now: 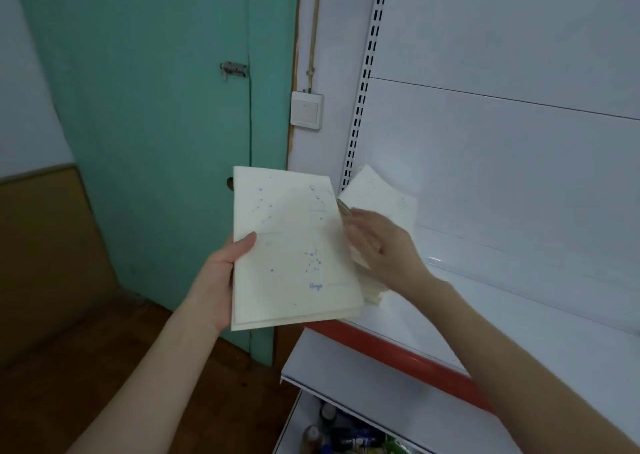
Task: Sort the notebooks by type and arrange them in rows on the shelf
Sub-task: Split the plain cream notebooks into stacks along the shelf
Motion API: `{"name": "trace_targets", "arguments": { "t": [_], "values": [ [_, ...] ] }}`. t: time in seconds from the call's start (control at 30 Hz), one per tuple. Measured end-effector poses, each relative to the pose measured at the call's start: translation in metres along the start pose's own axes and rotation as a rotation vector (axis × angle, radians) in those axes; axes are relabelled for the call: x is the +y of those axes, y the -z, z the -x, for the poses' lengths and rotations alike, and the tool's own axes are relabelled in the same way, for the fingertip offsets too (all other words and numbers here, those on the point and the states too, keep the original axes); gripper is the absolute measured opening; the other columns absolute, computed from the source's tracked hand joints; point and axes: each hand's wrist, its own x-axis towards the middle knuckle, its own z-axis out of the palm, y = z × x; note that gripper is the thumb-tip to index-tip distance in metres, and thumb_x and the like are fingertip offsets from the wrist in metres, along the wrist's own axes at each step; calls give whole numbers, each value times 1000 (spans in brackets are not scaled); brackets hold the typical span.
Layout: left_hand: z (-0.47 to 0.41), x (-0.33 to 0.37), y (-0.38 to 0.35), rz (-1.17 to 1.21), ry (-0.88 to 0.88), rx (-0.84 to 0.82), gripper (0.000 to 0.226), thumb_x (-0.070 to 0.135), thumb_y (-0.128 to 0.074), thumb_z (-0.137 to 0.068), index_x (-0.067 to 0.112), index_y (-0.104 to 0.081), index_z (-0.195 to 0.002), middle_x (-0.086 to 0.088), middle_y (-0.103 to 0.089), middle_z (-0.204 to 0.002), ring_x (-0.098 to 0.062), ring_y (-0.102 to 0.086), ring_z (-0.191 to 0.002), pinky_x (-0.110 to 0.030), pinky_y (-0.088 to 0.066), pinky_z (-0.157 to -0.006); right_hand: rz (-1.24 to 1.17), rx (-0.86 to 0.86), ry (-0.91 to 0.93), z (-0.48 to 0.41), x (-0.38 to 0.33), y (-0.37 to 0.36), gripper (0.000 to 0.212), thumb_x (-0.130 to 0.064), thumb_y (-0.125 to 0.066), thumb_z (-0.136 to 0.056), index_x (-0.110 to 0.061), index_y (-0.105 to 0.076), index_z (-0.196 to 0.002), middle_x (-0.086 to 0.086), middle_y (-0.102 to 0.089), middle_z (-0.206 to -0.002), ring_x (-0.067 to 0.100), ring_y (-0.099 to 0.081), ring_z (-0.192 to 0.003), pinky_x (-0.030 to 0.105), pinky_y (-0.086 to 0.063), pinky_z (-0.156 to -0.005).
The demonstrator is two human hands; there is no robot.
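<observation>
My left hand grips a cream notebook with blue constellation print by its left edge, thumb on the cover, holding it in front of the shelf's left end. Behind it a stack of similar cream notebooks leans at the left end of the white shelf. My right hand lies on that stack with fingers stretched flat toward the left, blurred by motion. The lower part of the stack is hidden behind the held notebook and my right hand.
The shelf has a red front strip and a white back panel. A lower shelf holds small bottles and packets. A green door stands to the left, with a wall switch beside the slotted upright.
</observation>
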Motion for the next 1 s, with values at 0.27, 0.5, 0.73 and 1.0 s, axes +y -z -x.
{"name": "trace_targets", "arguments": {
  "t": [0.27,0.5,0.73,1.0],
  "values": [
    [5,-1,9,-60,-23,42,55,32,-58,-70,16,-53,-123,-11,-65,-100,-31,-62,-87,-39,-53,-55,436,-124,-200,-29,66,0,32,-27,-35,-100,-2,-52,-111,13,-59,-104,32,-54,-99,32,-37,-76],
    [-2,-9,7,-93,-13,51,36,31,-54,-84,17,-53,-117,-10,-64,-100,-30,-61,-88,-38,-51,-59,434,-60,-248,-18,57,13,35,-29,-31,-101,-9,-48,-124,16,-64,-106,34,-58,-98,37,-43,-81],
    [-5,-13,6,-78,2,58,23,28,-50,-90,18,-54,-110,-10,-63,-98,-30,-60,-85,-38,-49,-61,645,-98,-115,-15,56,2,39,-26,-37,-100,-20,-40,-138,10,-55,-124,27,-50,-111,30,-39,-88],
    [-7,-15,7,-111,3,35,53,63,-33,-83,25,-55,-114,-10,-66,-99,-29,-65,-86,-37,-54,-56,279,200,284,21,-9,-13,35,-4,-51,-90,-10,-58,-124,14,-65,-114,29,-64,-102,35,-51,-85]
  ]
}}
